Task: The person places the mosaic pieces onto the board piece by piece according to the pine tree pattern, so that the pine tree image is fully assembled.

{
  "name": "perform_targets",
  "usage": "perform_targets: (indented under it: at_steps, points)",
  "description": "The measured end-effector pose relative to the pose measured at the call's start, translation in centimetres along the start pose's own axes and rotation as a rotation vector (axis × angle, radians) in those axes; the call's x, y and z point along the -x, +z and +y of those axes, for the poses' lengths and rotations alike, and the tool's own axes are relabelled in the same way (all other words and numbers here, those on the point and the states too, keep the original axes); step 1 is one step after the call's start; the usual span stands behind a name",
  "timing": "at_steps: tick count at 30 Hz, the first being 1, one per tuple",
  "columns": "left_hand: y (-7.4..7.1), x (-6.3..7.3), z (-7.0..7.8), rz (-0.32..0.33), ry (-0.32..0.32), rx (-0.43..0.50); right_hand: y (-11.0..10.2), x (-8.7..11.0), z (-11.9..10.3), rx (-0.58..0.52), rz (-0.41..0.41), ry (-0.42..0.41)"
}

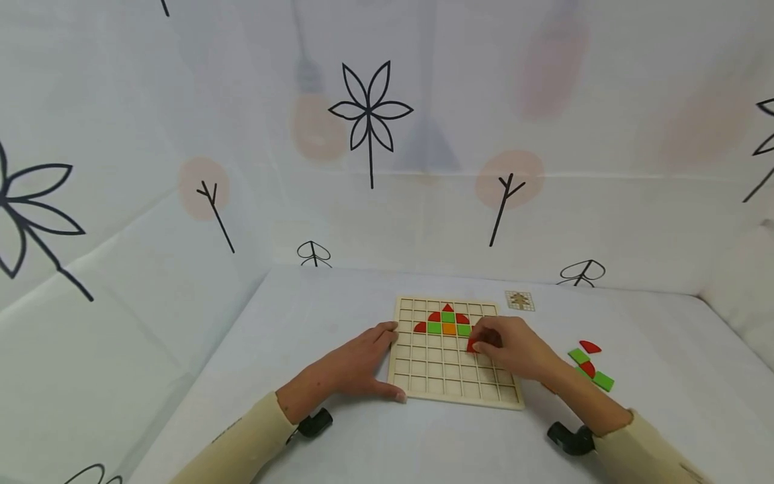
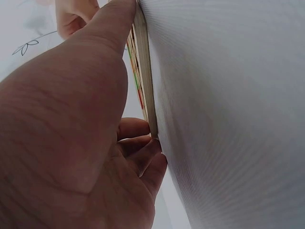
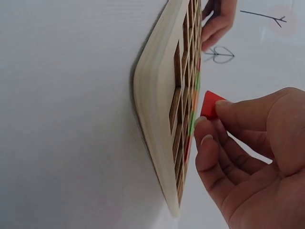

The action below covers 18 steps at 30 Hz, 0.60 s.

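Observation:
A wooden grid board (image 1: 423,368) lies on the white table in the head view. Toward its far side, colored tiles sit in the cells: a red triangle (image 1: 447,308), green squares (image 1: 448,317), an orange square (image 1: 449,329) and red quarter-round tiles (image 1: 434,316). My left hand (image 1: 363,363) rests spread along the board's left side, fingertips on the edge and thumb at the near left corner. Between thumb and fingertips, my right hand (image 1: 514,346) pinches a red tile (image 3: 209,104) close over the grid's right part, beside the tile rows. The held tile is partly covered by the fingers.
Right of the board lie loose tiles: a red quarter-round (image 1: 590,347), a green square (image 1: 603,381) and others, some overlapping. A small pattern card (image 1: 520,300) lies beyond the board's far right corner. White cloth (image 1: 435,222) with line drawings rises behind the table.

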<state>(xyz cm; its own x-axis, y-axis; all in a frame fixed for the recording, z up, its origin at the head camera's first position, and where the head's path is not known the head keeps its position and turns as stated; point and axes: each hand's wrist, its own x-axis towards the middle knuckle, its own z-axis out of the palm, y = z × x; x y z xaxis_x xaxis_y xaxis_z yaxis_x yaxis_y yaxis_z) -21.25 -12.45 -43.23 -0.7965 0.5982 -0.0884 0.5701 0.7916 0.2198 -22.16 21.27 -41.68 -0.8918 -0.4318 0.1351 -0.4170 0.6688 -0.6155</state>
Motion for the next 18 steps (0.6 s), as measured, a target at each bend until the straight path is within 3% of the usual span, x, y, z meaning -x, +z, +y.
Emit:
perform_targets:
  at_steps: [9, 18]
  points:
    - [0.0, 0.0, 0.1, 0.0, 0.0, -0.003, 0.6, -1.6, -0.1, 0.055, 0.044, -0.026]
    - [-0.1, 0.1, 0.1, 0.0, -0.003, 0.001, 0.9, -2.2, -0.1, 0.042, 0.006, -0.006]
